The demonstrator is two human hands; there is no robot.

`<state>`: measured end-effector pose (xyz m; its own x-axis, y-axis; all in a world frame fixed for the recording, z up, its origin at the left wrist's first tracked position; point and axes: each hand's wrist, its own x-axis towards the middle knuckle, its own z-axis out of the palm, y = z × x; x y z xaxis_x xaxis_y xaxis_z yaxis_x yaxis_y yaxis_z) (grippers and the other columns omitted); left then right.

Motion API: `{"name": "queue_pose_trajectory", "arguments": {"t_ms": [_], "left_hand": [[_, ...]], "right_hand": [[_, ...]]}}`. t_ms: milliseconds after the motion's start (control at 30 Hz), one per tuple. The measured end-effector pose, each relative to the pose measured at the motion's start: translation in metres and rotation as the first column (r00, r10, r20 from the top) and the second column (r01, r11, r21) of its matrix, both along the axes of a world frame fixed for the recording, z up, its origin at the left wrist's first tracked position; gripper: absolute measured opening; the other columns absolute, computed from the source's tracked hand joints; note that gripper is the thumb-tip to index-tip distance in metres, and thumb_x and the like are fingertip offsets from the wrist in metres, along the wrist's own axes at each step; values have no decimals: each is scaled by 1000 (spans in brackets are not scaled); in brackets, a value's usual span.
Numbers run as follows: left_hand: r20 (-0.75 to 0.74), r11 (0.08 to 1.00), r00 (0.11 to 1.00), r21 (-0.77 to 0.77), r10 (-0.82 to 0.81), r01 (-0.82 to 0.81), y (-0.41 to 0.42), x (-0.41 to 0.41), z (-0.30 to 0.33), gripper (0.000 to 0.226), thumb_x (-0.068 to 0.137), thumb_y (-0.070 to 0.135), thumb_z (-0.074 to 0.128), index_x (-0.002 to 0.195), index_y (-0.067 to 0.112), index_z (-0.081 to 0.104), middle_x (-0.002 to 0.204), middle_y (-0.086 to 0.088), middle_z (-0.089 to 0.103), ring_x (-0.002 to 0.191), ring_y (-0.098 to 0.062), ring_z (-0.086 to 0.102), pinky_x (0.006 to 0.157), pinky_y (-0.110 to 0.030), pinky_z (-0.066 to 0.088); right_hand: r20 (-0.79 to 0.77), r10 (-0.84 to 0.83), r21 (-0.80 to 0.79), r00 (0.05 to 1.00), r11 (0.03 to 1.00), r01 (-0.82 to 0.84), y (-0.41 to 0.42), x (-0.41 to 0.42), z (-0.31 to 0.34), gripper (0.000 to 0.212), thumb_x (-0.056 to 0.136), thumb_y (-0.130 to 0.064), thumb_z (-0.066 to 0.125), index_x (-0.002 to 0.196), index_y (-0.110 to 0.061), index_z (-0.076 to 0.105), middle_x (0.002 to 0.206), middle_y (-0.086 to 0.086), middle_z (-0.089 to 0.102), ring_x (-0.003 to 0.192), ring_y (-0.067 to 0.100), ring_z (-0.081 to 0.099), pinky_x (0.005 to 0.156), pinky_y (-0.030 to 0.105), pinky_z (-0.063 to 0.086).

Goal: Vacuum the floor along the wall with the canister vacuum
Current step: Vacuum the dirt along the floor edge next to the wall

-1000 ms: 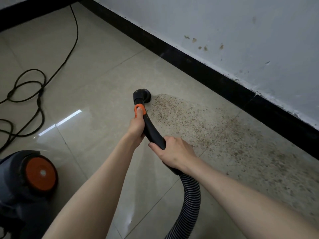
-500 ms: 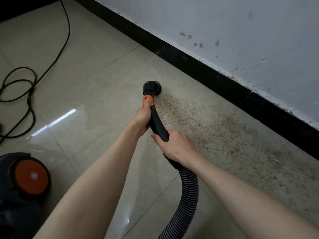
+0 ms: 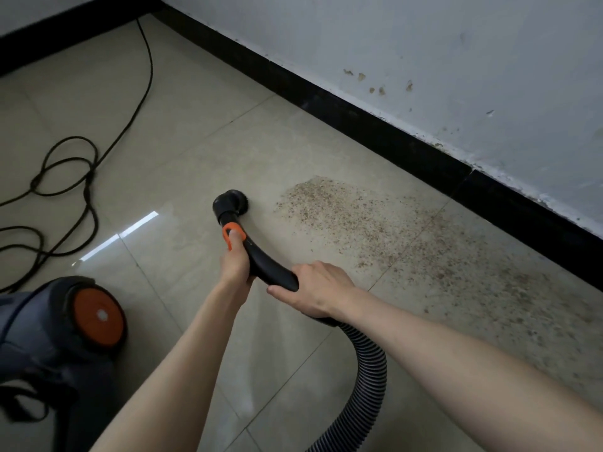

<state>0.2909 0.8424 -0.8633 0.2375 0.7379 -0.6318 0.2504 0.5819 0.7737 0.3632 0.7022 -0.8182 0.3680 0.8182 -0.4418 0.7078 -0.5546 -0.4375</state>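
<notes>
A black curved vacuum handle [image 3: 267, 264] ends in a round brush nozzle [image 3: 231, 202] that rests on the beige tiled floor [image 3: 202, 148]. My left hand [image 3: 235, 261] grips the handle just behind its orange collar [image 3: 233, 234], thumb on the orange part. My right hand [image 3: 315, 288] grips the handle lower down, where the ribbed hose [image 3: 365, 383] begins. A band of brown grit [image 3: 375, 223] lies on the tiles to the right of the nozzle, stretching along the black skirting [image 3: 375, 125]. The nozzle sits left of the grit's edge.
The dark canister vacuum [image 3: 55, 337] with an orange wheel [image 3: 98, 316] stands at lower left. A black power cord [image 3: 65, 177] loops over the floor at left and runs to the far corner. The stained white wall [image 3: 424, 60] rises at right.
The nozzle has pulled back left, off the grit's edge and away from the wall. Both hands keep their grip. The view has shifted, showing more of the canister and cord.
</notes>
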Motion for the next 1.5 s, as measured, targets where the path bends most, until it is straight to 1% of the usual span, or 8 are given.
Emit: {"name": "queue_pose_trajectory", "arguments": {"t_ms": [133,333,533,700,900,1067,1167,1500], "left_hand": [[50,1000,999,-19,19,-18,-18,-9,1,48,99,49,33,119,7,45,93,-7,59,82,-17,58,61,-28,46],[47,999,998,-12,-33,34,-51,-6,-5,48,100,49,30,118,8,49,90,-6,56,82,-18,57,69,-30,48],[40,997,996,11,-74,74,-68,3,-10,41,99,48,31,91,14,53,91,-13,54,85,-25,55,82,-39,47],[24,992,992,1,-123,123,-72,26,-8,46,98,49,33,104,7,53,93,-12,57,88,-26,56,94,-44,47],[-13,985,985,3,-173,173,-59,54,-1,51,99,50,32,112,5,50,85,-6,54,81,-22,56,77,-36,48],[-38,969,969,5,-245,245,-45,79,6,58,99,51,31,121,1,49,89,-6,53,86,-23,54,72,-34,47],[-36,959,958,7,-283,284,-40,93,10,58,99,50,32,122,0,48,84,-5,52,78,-20,53,66,-31,46],[-49,928,927,20,-372,373,-27,120,13,48,98,50,35,104,5,49,82,-5,52,72,-17,53,60,-28,46]], "right_hand": [[-19,36,-39,999,999,-37,-14,-2,0,51,89,-73,35,95,-25,51,86,0,52,82,23,49,70,33,35],[-76,20,-67,997,997,-25,-47,0,-4,48,93,-68,34,93,-21,45,95,5,57,85,26,49,71,34,34],[-4,-58,-12,998,998,58,-68,-6,-8,47,92,-67,32,90,-22,47,85,0,55,79,24,52,69,34,37],[10,-158,7,987,987,158,-74,3,-9,48,91,-69,33,88,-23,49,83,0,56,78,23,52,67,33,38],[10,-243,17,970,970,243,-61,16,-9,49,89,-70,34,74,-24,44,72,-2,52,74,25,51,64,33,36],[-30,-334,57,942,941,335,-48,32,-12,52,88,-71,34,68,-24,43,65,-5,53,59,17,50,49,28,30],[-56,-378,76,924,921,381,-42,38,-15,53,88,-72,34,68,-24,45,67,-3,56,64,22,55,50,28,32],[-65,-457,95,887,882,461,-26,51,-23,54,88,-73,33,71,-24,47,66,-3,58,57,16,54,49,28,34]]}}
